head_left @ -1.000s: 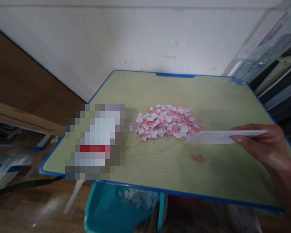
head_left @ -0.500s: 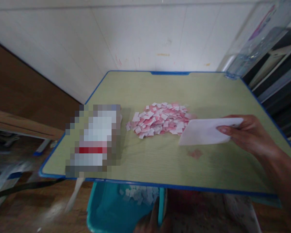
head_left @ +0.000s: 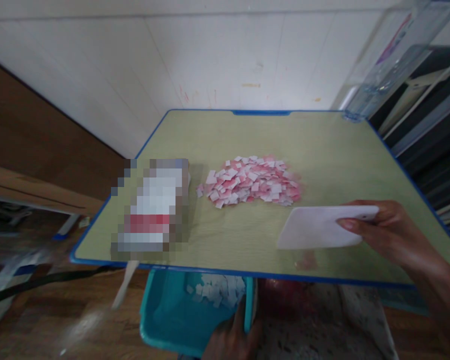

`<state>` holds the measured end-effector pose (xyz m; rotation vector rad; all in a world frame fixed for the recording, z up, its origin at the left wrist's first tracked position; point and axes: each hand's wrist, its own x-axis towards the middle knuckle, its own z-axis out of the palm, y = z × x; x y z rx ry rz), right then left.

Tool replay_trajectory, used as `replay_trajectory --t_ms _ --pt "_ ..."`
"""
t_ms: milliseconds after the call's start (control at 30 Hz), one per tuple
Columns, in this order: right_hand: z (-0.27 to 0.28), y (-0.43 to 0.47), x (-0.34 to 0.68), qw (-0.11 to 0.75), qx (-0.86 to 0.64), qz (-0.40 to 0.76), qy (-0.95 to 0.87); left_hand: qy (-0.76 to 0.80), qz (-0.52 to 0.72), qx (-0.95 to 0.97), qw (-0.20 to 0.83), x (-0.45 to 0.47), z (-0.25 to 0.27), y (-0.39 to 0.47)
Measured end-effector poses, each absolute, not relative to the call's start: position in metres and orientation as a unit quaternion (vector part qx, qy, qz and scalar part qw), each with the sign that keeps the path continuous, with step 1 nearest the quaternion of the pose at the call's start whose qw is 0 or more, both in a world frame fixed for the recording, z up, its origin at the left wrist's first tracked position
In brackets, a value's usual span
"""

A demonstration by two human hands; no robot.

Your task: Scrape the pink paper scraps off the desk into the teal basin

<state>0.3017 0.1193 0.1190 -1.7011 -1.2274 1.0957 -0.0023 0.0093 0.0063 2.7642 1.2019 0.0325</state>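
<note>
- The white scraper card [head_left: 317, 227] is pinched at its right end in the grip of the right hand [head_left: 386, 232], thumb on its near face and fingers behind it; it is held low over the table [head_left: 333, 150], near the front edge, right of centre.
- A heap of small pink and white paper squares [head_left: 252, 181] lies on the table's middle, just beyond and left of the card, not touching it.
- A faint reddish stain [head_left: 306, 260] marks the table just under the card's near edge.
- The left hand [head_left: 230, 337] is below the table's front edge, its fingers closed over the right rim of a teal bin [head_left: 165, 312].
- More paper squares [head_left: 213, 290] lie inside the bin, directly beneath the table's edge.
- A blurred, pixelated object [head_left: 152, 207] sits on the table's left part, near the heap.
- A clear plastic container [head_left: 378, 65] stands at the table's far right corner, against the white wall [head_left: 210, 55].
</note>
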Motion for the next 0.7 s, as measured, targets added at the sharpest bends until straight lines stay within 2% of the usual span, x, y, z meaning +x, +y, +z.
replay_trajectory --t_ms 300,700 --pt "0.125 0.089 0.294 0.358 -0.683 0.39 -0.503 0.416 -0.003 0.905 0.095 -0.002 0.007 0.008" --pt "0.126 0.071 0.289 0.318 -0.673 0.362 -0.561 0.392 -0.01 0.917 0.077 -0.005 0.0 0.007"
